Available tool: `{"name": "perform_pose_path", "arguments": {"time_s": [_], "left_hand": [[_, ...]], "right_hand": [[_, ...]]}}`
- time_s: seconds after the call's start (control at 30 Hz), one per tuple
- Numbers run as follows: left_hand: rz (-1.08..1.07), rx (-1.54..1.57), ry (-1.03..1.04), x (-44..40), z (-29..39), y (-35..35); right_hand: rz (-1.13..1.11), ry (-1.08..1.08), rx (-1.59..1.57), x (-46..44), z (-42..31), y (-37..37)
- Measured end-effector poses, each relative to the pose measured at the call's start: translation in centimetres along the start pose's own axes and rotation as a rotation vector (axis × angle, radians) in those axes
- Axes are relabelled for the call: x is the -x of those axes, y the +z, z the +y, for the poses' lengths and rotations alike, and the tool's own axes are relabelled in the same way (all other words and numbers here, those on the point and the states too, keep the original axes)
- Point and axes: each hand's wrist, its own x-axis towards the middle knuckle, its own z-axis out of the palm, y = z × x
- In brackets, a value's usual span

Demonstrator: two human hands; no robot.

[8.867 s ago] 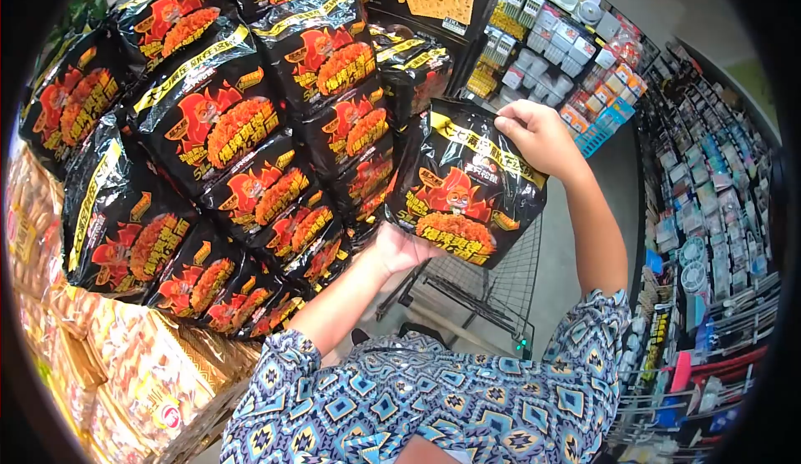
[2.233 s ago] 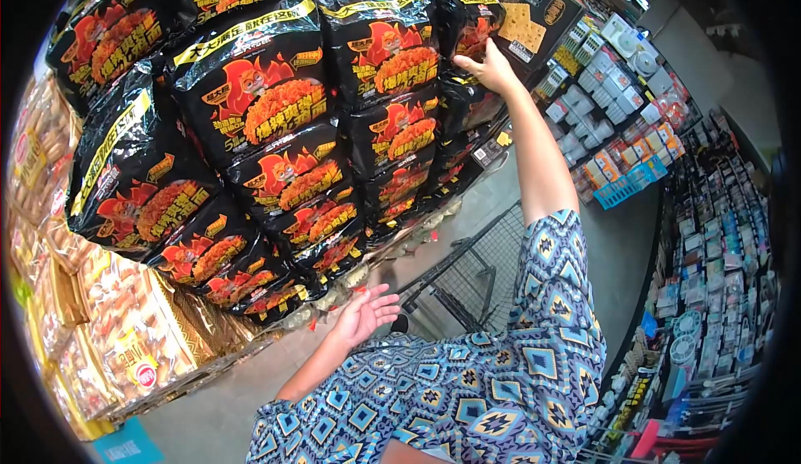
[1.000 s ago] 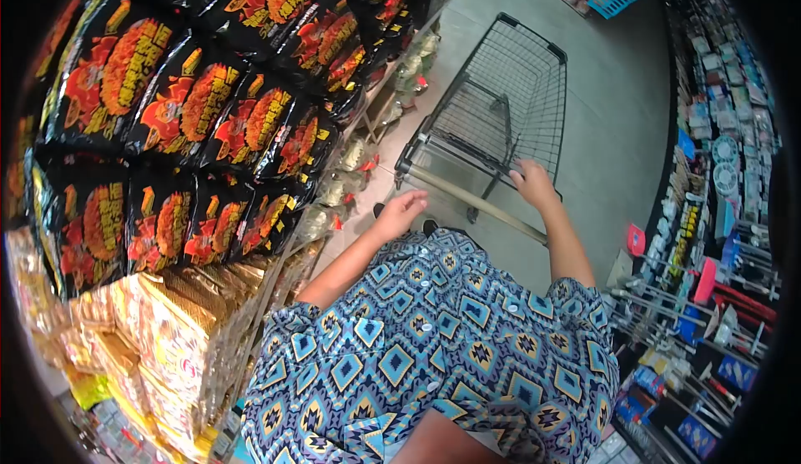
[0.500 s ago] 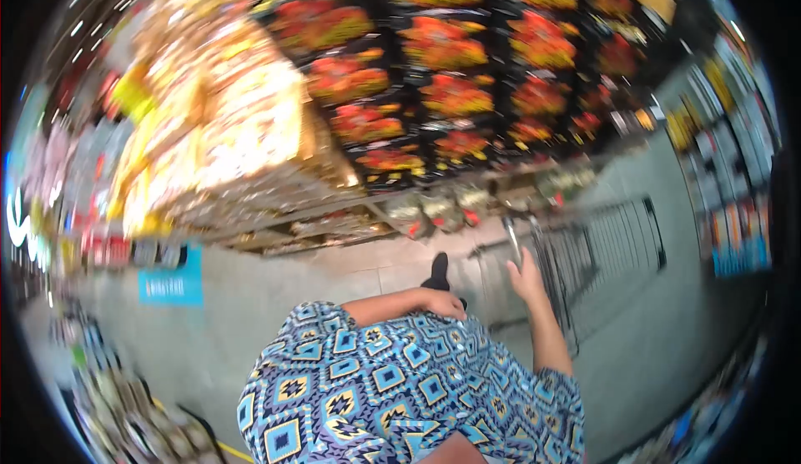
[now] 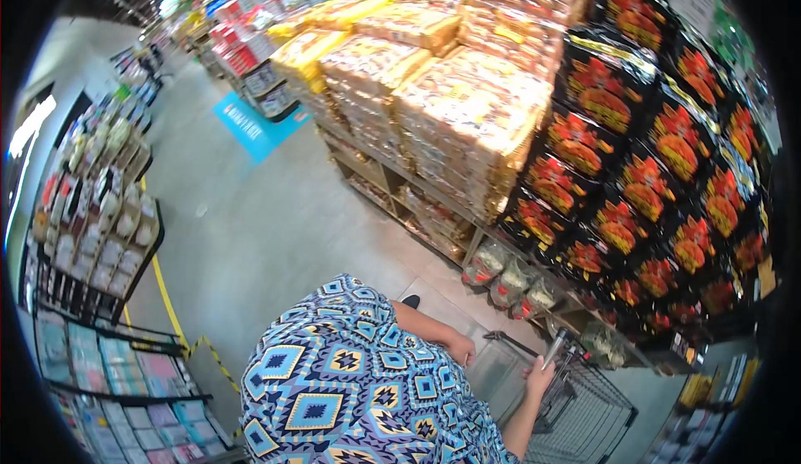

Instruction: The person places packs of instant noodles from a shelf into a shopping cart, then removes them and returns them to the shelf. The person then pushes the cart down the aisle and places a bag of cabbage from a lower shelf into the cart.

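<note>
My right hand is closed round the grey handle of a metal wire shopping cart, low and right of centre. The cart's wire basket stretches away to the lower right. In front of my patterned shirt, my left hand hangs with its fingers curled, apart from the cart. I see nothing in it. The tip of a dark shoe shows on the floor beside my arm.
Stacked golden packs and black packs with red-orange prints stand on a wooden display, with bagged goods below. A blue floor sign lies in the aisle. Shelves line the left, past a yellow floor line.
The view has turned left, so the displays and cart now sit farther right. My right hand, open by the cart handle before, is now wrapped round it.
</note>
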Motion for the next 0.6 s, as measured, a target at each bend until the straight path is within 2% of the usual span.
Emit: {"name": "perform_pose_path", "arguments": {"time_s": [0.1, 0.17, 0.2, 0.3, 0.37, 0.4, 0.47, 0.5, 0.57, 0.6], "left_hand": [[0.095, -0.021, 0.048, 0.8, -1.9, -0.8], [0.192, -0.187, 0.103, 2.1, -3.2, -1.8], [0.213, -0.177, 0.094, 2.8, -4.1, -2.3], [0.224, -0.173, 0.058, 5.0, -6.1, -3.2], [0.390, -0.152, -0.072, 7.5, -7.2, -4.7], [0.392, -0.150, -0.070, 7.8, -9.2, -5.4], [0.524, -0.169, -0.139, 7.7, -15.4, -7.6], [0.522, -0.171, -0.130, 9.0, -16.6, -8.7], [0.375, -0.361, -0.340, 11.2, -18.6, -11.4], [0.373, -0.374, -0.330, 12.3, -19.3, -12.3]], "right_hand": [[0.013, 0.001, 0.055, 0.1, -0.1, 0.2], [0.072, 0.020, 0.073, 0.1, 0.2, 1.1], [0.049, 0.011, 0.079, 0.1, 0.7, 1.4], [0.065, -0.012, 0.021, 0.3, 1.1, 2.3], [0.110, 0.036, -0.007, 1.2, -0.2, 3.3], [0.123, 0.007, -0.010, 1.3, -0.4, 3.8], [0.136, 0.001, 0.004, 1.3, -0.8, 4.8], [0.157, -0.001, 0.018, 2.1, -1.3, 5.3], [0.152, -0.016, 0.000, 2.1, -1.3, 6.4], [0.164, -0.041, 0.016, 1.8, -1.2, 7.2]]}}
